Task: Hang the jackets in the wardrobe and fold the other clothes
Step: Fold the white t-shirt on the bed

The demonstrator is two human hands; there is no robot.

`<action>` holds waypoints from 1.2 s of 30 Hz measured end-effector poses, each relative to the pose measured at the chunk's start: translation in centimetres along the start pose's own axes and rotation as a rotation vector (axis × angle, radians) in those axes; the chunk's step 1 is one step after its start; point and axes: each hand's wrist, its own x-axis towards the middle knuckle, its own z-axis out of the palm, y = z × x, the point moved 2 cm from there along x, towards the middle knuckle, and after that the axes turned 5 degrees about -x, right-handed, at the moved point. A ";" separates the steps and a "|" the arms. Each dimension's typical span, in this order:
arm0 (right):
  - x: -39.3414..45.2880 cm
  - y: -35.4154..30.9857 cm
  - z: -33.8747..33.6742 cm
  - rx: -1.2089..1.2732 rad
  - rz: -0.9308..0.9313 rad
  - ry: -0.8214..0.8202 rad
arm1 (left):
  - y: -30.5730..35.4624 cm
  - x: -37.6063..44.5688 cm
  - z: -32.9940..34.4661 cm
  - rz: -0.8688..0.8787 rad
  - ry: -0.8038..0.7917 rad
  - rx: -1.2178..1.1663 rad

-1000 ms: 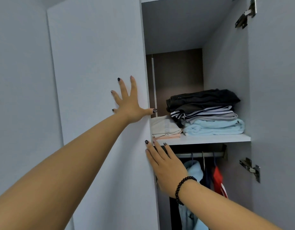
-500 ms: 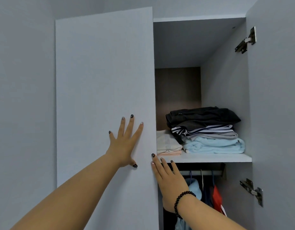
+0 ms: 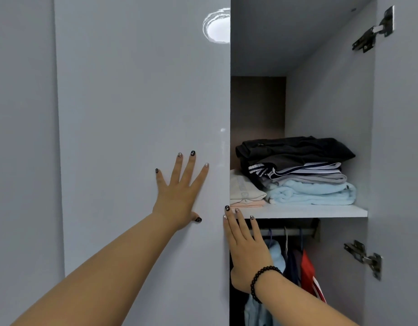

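Note:
My left hand presses flat, fingers spread, on the glossy grey left wardrobe door. My right hand, with a black bead bracelet at the wrist, lies with straight fingers along that door's right edge, just below the shelf. On the white shelf sits a stack of folded clothes: black on top, striped, grey, light blue at the bottom, with a cream and pink pile beside it. Below, jackets in light blue, dark blue and red hang from a rail.
The right wardrobe door stands open at the right, showing two metal hinges. A plain grey wall panel fills the left. A ceiling light reflects in the left door near its top.
The left door has swung further towards shut, covering more of the shelf. My left hand moved down the door's face and lies flat; my right hand stays at the door's edge.

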 end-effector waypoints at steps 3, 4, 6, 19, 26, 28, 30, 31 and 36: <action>-0.1 -0.3 0.0 -0.002 0.026 -0.016 | -0.3 -0.4 0.5 0.011 0.013 0.015; -0.1 -0.3 -0.1 0.001 0.028 -0.027 | -0.3 -0.6 0.6 0.008 0.006 0.016; -0.2 0.0 -0.6 -0.006 0.015 -0.048 | 0.1 -0.9 0.4 -0.007 -0.023 0.013; -8.0 14.5 -8.9 -0.207 0.075 -0.046 | 9.3 -2.2 -8.7 -0.106 -0.164 -0.157; -15.5 22.3 -18.6 -0.204 0.077 0.198 | 20.2 -2.7 -17.1 -0.065 -0.052 -0.258; -18.0 24.5 -21.5 -0.217 0.053 0.323 | 23.4 -3.2 -19.4 -0.079 -0.048 -0.314; -20.5 27.0 -23.9 -0.222 0.060 0.418 | 26.4 -4.0 -21.1 -0.087 -0.058 -0.360; -21.7 28.3 -24.9 -0.222 0.067 0.452 | 27.8 -4.4 -21.9 -0.083 -0.066 -0.381; -26.3 34.9 -26.3 -0.256 0.057 0.510 | 33.4 -6.5 -24.9 -0.006 -0.065 -0.390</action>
